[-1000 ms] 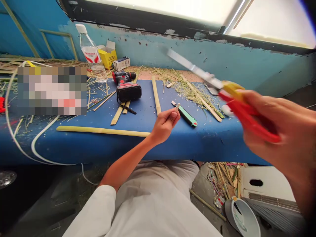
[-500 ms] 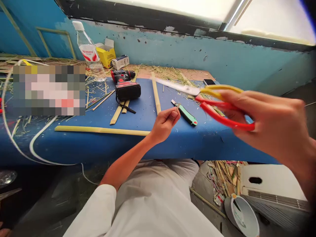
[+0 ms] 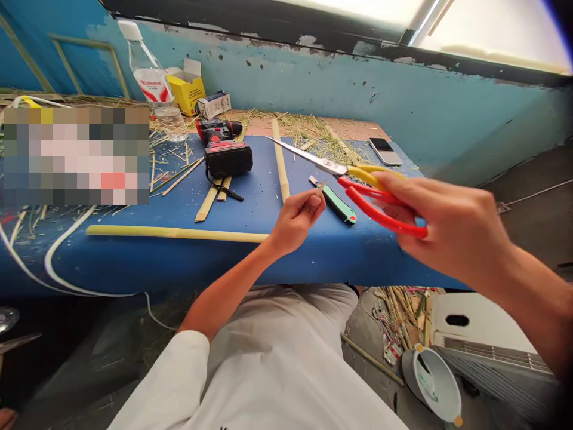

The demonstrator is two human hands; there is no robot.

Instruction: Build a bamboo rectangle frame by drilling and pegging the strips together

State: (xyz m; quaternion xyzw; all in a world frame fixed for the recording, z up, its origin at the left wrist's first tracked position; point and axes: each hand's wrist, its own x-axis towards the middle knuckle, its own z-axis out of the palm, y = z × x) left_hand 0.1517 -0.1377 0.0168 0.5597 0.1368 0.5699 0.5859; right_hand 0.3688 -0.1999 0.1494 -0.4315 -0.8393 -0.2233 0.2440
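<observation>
My left hand point(image 3: 299, 221) is closed, pinching a thin bamboo strip point(image 3: 321, 187) whose short end pokes out above the thumb; how far it runs inside the fist is hidden. In my right hand point(image 3: 452, 218) are scissors point(image 3: 331, 166) with red and yellow handles, their blades pressed together and pointing left above the bench. A green utility knife point(image 3: 339, 203) lies just right of my left hand. Behind that hand, an upright-lying bamboo slat point(image 3: 280, 158) reaches toward the back, and a long slat point(image 3: 179, 233) lies along the front, its right end hidden by my wrist.
A cordless drill point(image 3: 228, 156) lies across slats on the blue bench point(image 3: 147, 263). Farther back are a water bottle point(image 3: 154, 89), a yellow box point(image 3: 185, 92), a small carton point(image 3: 213, 106), shavings and a phone point(image 3: 385, 151). A grey bucket point(image 3: 432, 385) stands on the floor.
My right hand has moved left and slightly down with the scissors, bringing their blades closer to my left hand. The view has shifted slightly; the phone now shows more fully.
</observation>
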